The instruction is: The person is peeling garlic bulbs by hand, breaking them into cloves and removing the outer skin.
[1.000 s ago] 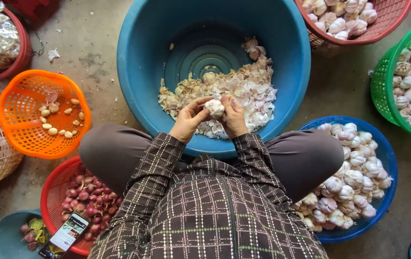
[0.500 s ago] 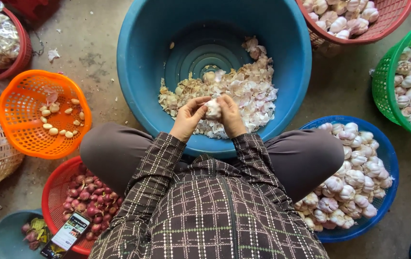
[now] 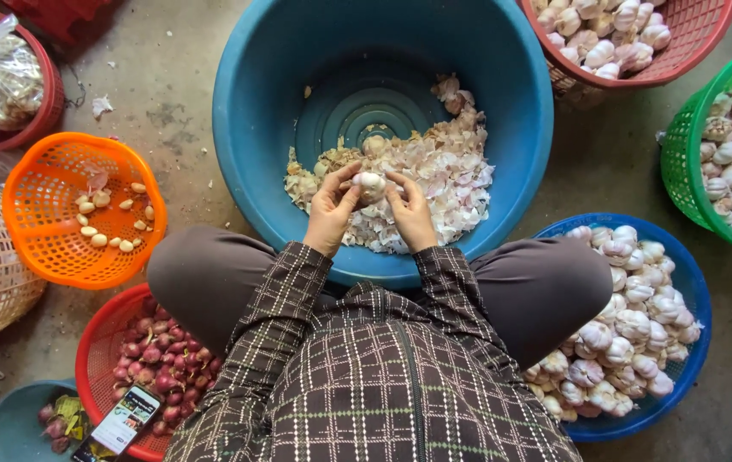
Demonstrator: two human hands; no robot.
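Note:
My left hand [image 3: 331, 208] and my right hand [image 3: 412, 214] both grip one white garlic bulb [image 3: 371, 183] between the fingertips. They hold it over the near side of a big blue tub [image 3: 255, 103]. Under the hands a heap of papery garlic skins [image 3: 443, 171] lies in the tub. My checked sleeves and dark trousers fill the bottom of the view.
A blue basket [image 3: 691, 299] of garlic bulbs sits at my right knee. A green basket [image 3: 682, 137] and a red basket [image 3: 699, 51] of garlic stand at the right. At left are an orange basket [image 3: 32, 222] with garlic cloves and a red basket [image 3: 92, 359] of shallots with a phone [image 3: 122, 421].
Both hands turned the garlic bulb slightly, staying over the tub's near side. The view shifted a little.

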